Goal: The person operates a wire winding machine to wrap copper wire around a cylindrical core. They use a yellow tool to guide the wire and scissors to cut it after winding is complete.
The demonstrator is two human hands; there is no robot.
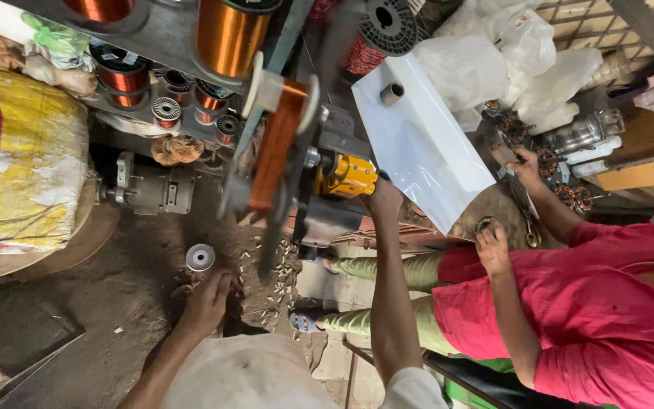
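My right hand reaches up to a coil winding machine and closes on its yellow housing; the fingertips are hidden behind it. Left of the housing, a blurred bobbin of copper wire sits on the machine's spindle. My left hand rests palm down on the dusty surface, over a small dark object. A little silver spool lies just beyond its fingers. Small light scraps are scattered between my two arms.
Another person in pink clothes sits at the right, with one hand on a round metal part and the other hand among small wound coils. A white panel, copper wire spools, a grey motor and a yellow sack surround the machine.
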